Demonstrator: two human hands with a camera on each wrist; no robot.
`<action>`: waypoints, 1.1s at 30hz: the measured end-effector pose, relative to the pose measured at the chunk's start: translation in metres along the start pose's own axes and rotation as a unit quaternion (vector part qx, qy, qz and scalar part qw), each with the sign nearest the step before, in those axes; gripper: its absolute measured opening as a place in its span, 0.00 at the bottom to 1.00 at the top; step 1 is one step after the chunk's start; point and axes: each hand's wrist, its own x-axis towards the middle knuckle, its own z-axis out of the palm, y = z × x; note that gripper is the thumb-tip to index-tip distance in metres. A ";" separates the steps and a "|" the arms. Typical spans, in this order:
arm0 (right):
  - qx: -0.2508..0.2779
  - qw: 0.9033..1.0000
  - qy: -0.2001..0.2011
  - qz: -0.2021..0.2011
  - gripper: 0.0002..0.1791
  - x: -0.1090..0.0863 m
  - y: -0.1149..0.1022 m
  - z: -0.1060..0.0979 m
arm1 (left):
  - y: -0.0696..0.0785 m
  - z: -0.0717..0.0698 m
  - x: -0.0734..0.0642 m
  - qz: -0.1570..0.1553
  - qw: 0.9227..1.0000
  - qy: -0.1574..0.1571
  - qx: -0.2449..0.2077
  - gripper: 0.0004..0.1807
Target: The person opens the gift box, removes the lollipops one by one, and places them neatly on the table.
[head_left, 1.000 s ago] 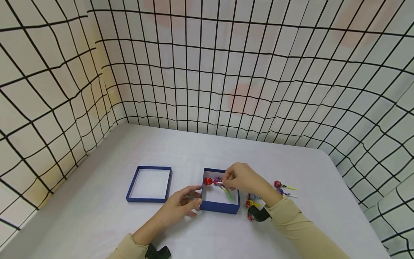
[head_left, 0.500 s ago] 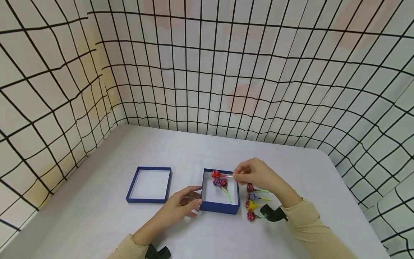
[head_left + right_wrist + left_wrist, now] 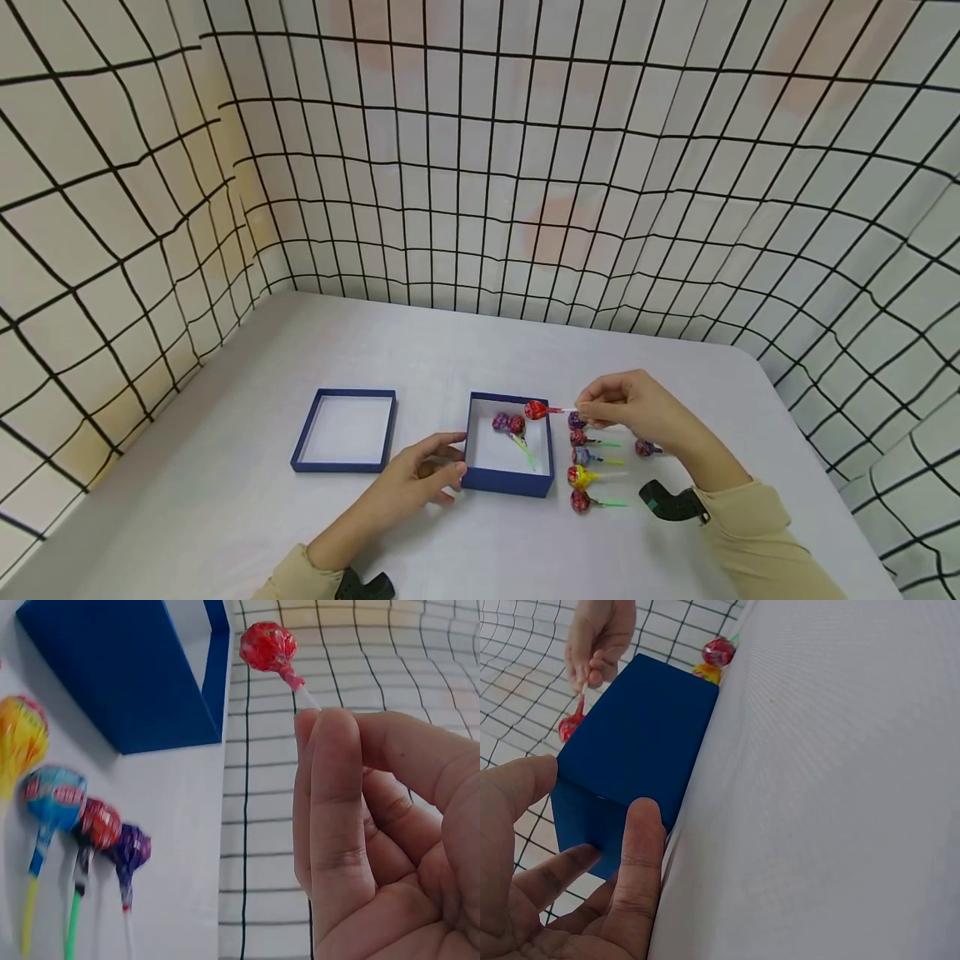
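My right hand (image 3: 626,404) pinches the white stick of a red lollipop (image 3: 536,409), its wrapped head over the right rim of the open blue box (image 3: 506,481). Two lollipops (image 3: 508,422), one purple and one red, lie inside this box. At the box's left front corner, my left hand (image 3: 423,471) touches the walls with fingers spread and relaxed; the left wrist view shows the thumb and a finger on the blue box (image 3: 641,735). Beside the box, a column of lollipops lies on the table, including a yellow one (image 3: 579,477) and a blue one (image 3: 581,456).
A shallow blue-rimmed lid (image 3: 343,467) lies inside up to the left of the box. Another lollipop (image 3: 647,447) is on the white table (image 3: 480,550), partly behind the right forearm. White walls with a black grid (image 3: 465,208) enclose the table's back and sides.
My right hand has moved right, carrying the red lollipop from over the box's left side to its right rim. The left hand stays at the box corner. More lollipops on the table show.
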 end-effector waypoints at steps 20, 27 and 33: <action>0.069 0.997 -0.010 0.027 0.20 -0.048 0.066 -0.045 | -0.002 -0.001 0.000 0.004 1.000 0.001 -0.004 0.32; 0.084 0.996 -0.020 0.027 0.20 -0.061 0.087 -0.054 | -0.002 -0.001 0.000 0.002 1.000 0.003 -0.005 0.32; 0.091 0.994 -0.029 0.051 0.21 -0.070 0.103 -0.060 | -0.003 -0.001 0.001 0.003 1.000 0.001 -0.006 0.32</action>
